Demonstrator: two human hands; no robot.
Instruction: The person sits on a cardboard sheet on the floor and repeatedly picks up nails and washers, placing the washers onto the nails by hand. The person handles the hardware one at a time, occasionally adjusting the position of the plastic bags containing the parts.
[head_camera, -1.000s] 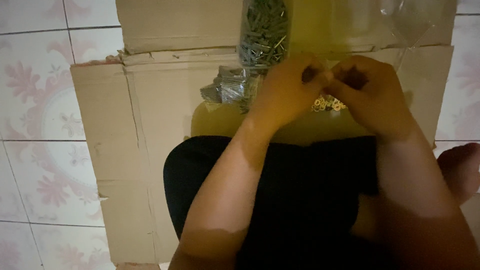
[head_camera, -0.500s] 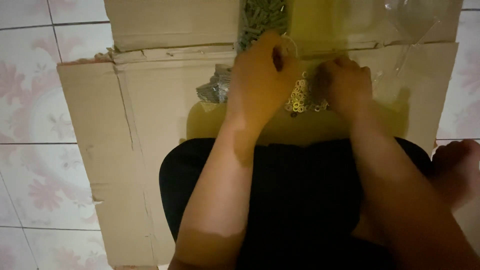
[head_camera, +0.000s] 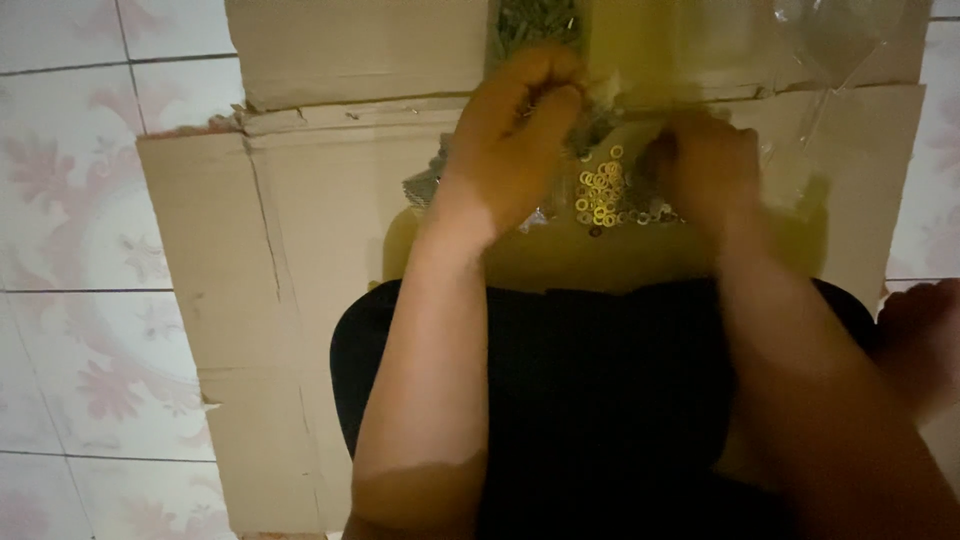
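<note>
The left hand (head_camera: 510, 140) is curled closed, seemingly pinching something small I cannot make out, the blurred right hand (head_camera: 705, 165) looks closed too, and the brass washers (head_camera: 600, 190) lie heaped between them on flattened cardboard (head_camera: 300, 250), within easy reach.

Dim, yellowish light; the hands (head_camera: 610, 165) are smeared by motion blur, a soft shadow falls beneath them, everything looks grainy
</note>
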